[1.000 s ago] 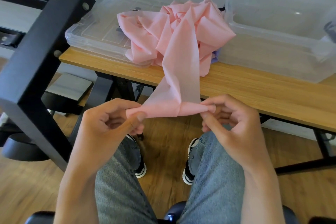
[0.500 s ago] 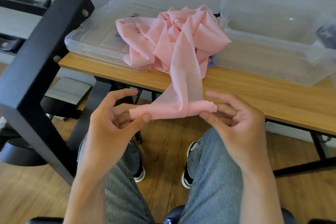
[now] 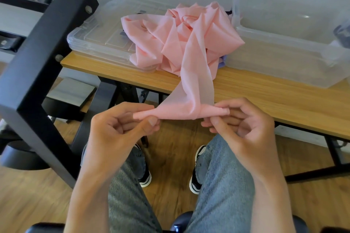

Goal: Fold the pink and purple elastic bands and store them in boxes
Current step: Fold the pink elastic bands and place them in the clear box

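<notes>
Presently, pink band [image 3: 191, 58]: a long strip is drawn down from a crumpled heap on the table and is held stretched sideways between both hands, in front of the table edge and above the knees.
Held end: the strip is bunched into a narrow horizontal roll, from which the wide, partly see-through part rises to the heap.
Left hand [image 3: 117, 132]: the left end of the roll is pinched between thumb and forefinger; the other fingers [image 3: 123, 125] are curled in beneath it.
Right hand [image 3: 244, 126]: the right end of the roll is pinched between thumb and fingertips, the remaining fingers being loosely bent behind.
Heap: it is rested partly on the table and partly on the flat clear lid at the left.
Purple band [image 3: 222, 61]: only a small patch is seen, tucked under the right side of the pink heap, just beside the open box.
Clear lid [image 3: 98, 38]: it is laid flat on the left end of the table.
Open clear box [image 3: 284, 51]: it is set on the table at the right of the heap; what it contains cannot be told.
Table [image 3: 265, 98]: a wooden top is carried on black legs.
Black frame [image 3: 37, 73]: a thick post is seen at the left.
Below: jeans, dark shoes and a wooden floor are seen.
</notes>
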The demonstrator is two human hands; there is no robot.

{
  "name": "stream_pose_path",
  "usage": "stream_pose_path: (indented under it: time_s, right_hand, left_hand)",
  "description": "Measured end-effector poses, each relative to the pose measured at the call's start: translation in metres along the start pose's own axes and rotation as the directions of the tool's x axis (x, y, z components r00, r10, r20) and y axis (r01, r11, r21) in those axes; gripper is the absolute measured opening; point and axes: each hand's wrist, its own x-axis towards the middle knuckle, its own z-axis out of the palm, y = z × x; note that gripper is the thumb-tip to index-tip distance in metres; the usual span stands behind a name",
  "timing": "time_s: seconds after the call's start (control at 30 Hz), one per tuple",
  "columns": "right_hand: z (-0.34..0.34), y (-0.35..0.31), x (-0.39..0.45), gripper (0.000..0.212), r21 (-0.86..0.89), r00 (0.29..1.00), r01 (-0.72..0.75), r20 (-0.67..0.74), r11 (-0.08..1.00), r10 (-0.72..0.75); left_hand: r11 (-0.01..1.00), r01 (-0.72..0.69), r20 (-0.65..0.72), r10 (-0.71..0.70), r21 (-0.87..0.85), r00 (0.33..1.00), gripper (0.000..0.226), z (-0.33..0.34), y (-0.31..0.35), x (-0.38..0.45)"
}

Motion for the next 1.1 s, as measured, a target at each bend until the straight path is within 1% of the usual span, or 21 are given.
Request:
stream_pose_path:
  time_s: [0.07, 0.1, 0.17, 0.2, 0.33, 0.37, 0.47, 0.57, 0.63, 0.67, 0.73, 0.83, 0.97, 1.1]
  right_hand:
    - [0.000, -0.001, 0.000, 0.024, 0.069, 1.000, -0.009, 0.007, 0.998, 0.008]
    - [0.000, -0.002, 0.001, 0.023, 0.078, 1.000, -0.007, 0.004, 0.997, 0.006]
    - [0.001, -0.001, 0.002, 0.017, 0.048, 1.000, 0.017, -0.017, 0.999, -0.017]
    - [0.001, 0.000, 0.003, 0.017, 0.022, 0.999, 0.025, -0.027, 0.999, -0.025]
    - [-0.002, 0.002, 0.003, 0.040, -0.035, 1.000, -0.026, -0.009, 0.999, 0.026]
    - [-0.003, 0.002, 0.003, 0.041, -0.057, 1.000, -0.028, -0.003, 0.998, 0.027]
    - [-0.003, 0.005, 0.002, 0.030, -0.171, 1.000, -0.001, 0.001, 0.985, 0.001]
    - [-0.003, 0.007, 0.002, 0.012, -0.232, 1.000, 0.026, 0.008, 0.972, -0.024]
    - [-0.003, 0.005, 0.002, 0.010, -0.259, 0.999, 0.046, 0.006, 0.965, -0.046]
    - [-0.004, 0.004, 0.001, 0.009, -0.251, 0.998, 0.056, -0.004, 0.966, -0.059]
    - [-0.005, 0.002, 0.001, 0.011, -0.181, 0.997, 0.050, -0.041, 0.982, -0.059]
    - [-0.008, -0.001, 0.000, 0.015, -0.100, 0.998, 0.023, -0.048, 0.995, -0.028]
    - [-0.013, -0.002, -0.001, 0.013, -0.073, 0.999, 0.013, -0.038, 0.997, -0.016]
    - [-0.019, -0.005, -0.004, 0.014, -0.092, 0.998, 0.036, -0.042, 0.995, -0.040]
  left_hand:
    - [0.999, 0.013, -0.021, -0.014, -0.052, 1.000, 0.029, 0.001, 0.001, 0.000]
    - [0.998, 0.013, -0.034, -0.015, -0.059, 0.999, 0.028, 0.002, 0.001, 0.000]
    - [1.000, 0.000, -0.048, -0.001, -0.026, 0.999, 0.023, 0.002, 0.000, 0.001]
    - [1.000, -0.009, -0.045, 0.009, 0.006, 0.999, 0.024, 0.001, -0.001, 0.001]
    - [0.996, -0.005, 0.007, 0.004, 0.093, 1.000, 0.048, -0.005, -0.002, 0.001]
    - [0.993, -0.010, 0.019, 0.008, 0.120, 1.000, 0.047, -0.006, -0.002, 0.001]
    - [0.977, -0.025, 0.045, 0.015, 0.210, 0.999, 0.032, -0.007, -0.004, 0.001]
    - [0.988, 0.013, 0.039, -0.020, 0.157, 0.999, 0.026, -0.005, -0.005, 0.001]
    - [0.990, 0.011, 0.040, -0.017, 0.143, 0.999, 0.027, -0.002, -0.004, 0.001]
    - [0.992, 0.014, 0.040, -0.019, 0.122, 0.999, 0.028, 0.001, -0.004, 0.001]
    - [0.998, 0.034, 0.042, -0.037, 0.057, 0.998, 0.030, 0.006, -0.003, 0.001]
    - [0.994, 0.107, 0.045, -0.106, -0.009, 0.993, 0.030, 0.017, -0.004, 0.002]
    - [0.984, 0.176, 0.052, -0.176, 0.001, 0.983, 0.032, 0.037, -0.001, 0.003]
    - [0.973, 0.208, -0.018, -0.211, -0.102, 0.977, 0.025, 0.052, 0.002, 0.001]
